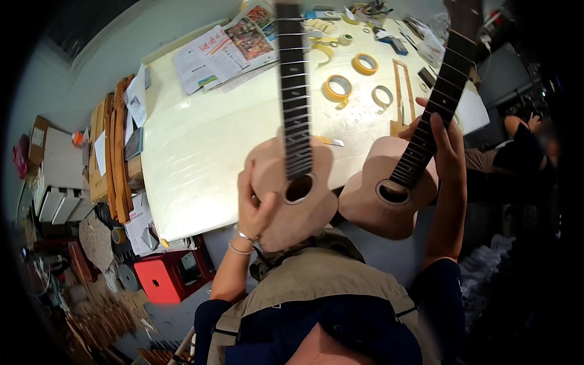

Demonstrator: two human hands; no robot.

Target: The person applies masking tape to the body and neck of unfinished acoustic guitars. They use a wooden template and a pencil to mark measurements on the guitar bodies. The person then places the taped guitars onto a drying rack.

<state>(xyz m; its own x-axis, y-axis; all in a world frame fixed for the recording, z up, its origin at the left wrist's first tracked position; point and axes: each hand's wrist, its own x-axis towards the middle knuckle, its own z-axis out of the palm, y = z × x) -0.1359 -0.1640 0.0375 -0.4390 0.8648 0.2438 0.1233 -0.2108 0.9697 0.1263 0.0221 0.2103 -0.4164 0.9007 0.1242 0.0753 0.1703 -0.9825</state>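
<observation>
Left of the left-hand grip, a red plastic stool stands beside the worktable, and newspapers lie on the tabletop ahead. From where I stand, the left hand grasps one unfinished ukulele by the side of its body, thumb over the pale soundboard, the dark fretted neck pointing away from the wearer. Ahead of both grips, between the two necks, rolls of yellow tape rest on the table. Just right of the left hold hangs a second unfinished ukulele; whether the two bodies touch, I cannot tell. The right hand is closed around its neck, one digit laid over the fretboard. No strings show on either instrument. To my eye, the step in hand is holding the pair up side by side. Any next move, I'd judge, calls for steady control: gripped only by the neck, the right-hand body could swing into its neighbour.
</observation>
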